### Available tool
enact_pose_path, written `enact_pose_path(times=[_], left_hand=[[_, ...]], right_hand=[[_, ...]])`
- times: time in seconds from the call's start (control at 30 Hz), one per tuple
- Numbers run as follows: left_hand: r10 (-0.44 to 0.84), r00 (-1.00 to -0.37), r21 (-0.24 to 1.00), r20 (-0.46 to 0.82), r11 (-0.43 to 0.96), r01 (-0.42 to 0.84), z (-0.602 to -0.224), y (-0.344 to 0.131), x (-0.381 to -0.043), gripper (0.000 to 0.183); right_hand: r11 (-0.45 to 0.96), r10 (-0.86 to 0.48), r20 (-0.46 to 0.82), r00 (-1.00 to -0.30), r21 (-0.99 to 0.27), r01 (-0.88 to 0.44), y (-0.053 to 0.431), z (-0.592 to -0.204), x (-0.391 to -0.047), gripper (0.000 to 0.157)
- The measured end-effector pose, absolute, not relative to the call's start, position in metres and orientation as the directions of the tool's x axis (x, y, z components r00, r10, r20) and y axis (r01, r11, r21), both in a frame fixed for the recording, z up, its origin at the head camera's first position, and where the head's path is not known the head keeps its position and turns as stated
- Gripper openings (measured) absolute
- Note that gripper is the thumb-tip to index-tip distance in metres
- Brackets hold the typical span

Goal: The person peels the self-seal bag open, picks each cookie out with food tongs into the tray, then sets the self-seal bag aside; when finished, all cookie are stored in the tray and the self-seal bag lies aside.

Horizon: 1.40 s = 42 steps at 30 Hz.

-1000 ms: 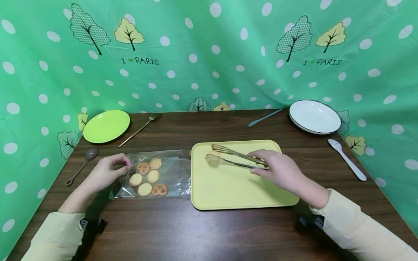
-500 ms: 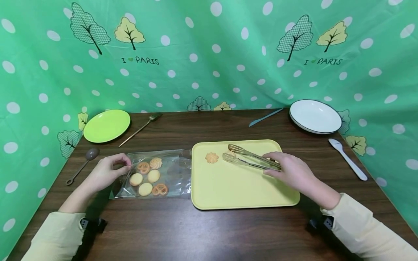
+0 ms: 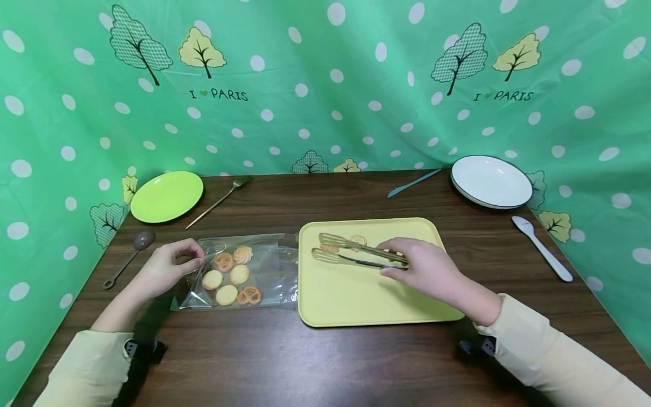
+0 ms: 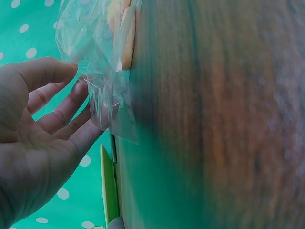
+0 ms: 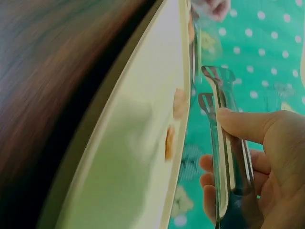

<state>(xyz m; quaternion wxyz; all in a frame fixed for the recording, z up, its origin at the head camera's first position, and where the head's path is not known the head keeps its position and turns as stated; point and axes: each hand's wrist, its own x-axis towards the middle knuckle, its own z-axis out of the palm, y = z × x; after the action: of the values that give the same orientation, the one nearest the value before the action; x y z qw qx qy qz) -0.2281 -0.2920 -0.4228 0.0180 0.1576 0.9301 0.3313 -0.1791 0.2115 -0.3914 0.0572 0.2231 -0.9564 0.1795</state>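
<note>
My left hand (image 3: 170,267) pinches the left end of a clear plastic bag (image 3: 269,271). Inside lie several cookies (image 3: 239,275), some round and plain, some pretzel-shaped, one swirled. My right hand (image 3: 427,265) grips metal tongs (image 3: 366,249) above the yellow tray (image 3: 356,305), their tips pointing left. In the right wrist view the parted tips of the tongs (image 5: 217,86) have nothing between them. Two cookies lie near the far rim of the tray: one swirl cookie (image 3: 358,239), and another (image 3: 329,247) partly hidden by the tongs.
A lime green plate (image 3: 166,197), a fork (image 3: 218,202) and a brown spoon (image 3: 143,241) lie to the left. Right of the tray are a white dish (image 3: 490,181), a blue knife (image 3: 413,183) and a white utensil (image 3: 541,249). A green curtain rises behind the table.
The tongs went right, leaving a second cookie on the tray beside the first, and have come back left without one. My left hand and the bag stayed in place.
</note>
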Motion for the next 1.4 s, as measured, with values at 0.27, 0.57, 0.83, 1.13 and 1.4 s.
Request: enact_pose_path(times=[0.27, 0.57, 0.83, 1.13, 1.4], left_hand=[[0.305, -0.95, 0.627, 0.069, 0.727, 0.279, -0.419, -0.292, -0.226, 0.006], [0.306, -0.95, 0.632, 0.054, 0.727, 0.27, -0.416, -0.289, -0.226, 0.004], [0.312, -0.948, 0.632, 0.056, 0.724, 0.275, -0.417, -0.288, -0.226, 0.004], [0.309, -0.948, 0.609, 0.07, 0.74, 0.286, -0.417, -0.287, -0.228, 0.005], [0.308, -0.948, 0.595, 0.082, 0.747, 0.295, -0.42, -0.288, -0.229, 0.005]], right_hand=[[0.819, -0.479, 0.188, -0.857, -0.256, -0.514, 0.169, -0.391, -0.189, 0.035], [0.8, -0.545, 0.126, -0.829, -0.217, -0.559, 0.125, -0.395, -0.203, 0.036], [0.803, -0.556, 0.141, -0.819, -0.165, -0.573, 0.093, -0.4, -0.211, 0.04], [0.822, -0.547, 0.142, -0.825, -0.096, -0.562, 0.068, -0.4, -0.212, 0.043], [0.828, -0.536, 0.133, -0.834, -0.109, -0.549, 0.058, -0.401, -0.218, 0.046]])
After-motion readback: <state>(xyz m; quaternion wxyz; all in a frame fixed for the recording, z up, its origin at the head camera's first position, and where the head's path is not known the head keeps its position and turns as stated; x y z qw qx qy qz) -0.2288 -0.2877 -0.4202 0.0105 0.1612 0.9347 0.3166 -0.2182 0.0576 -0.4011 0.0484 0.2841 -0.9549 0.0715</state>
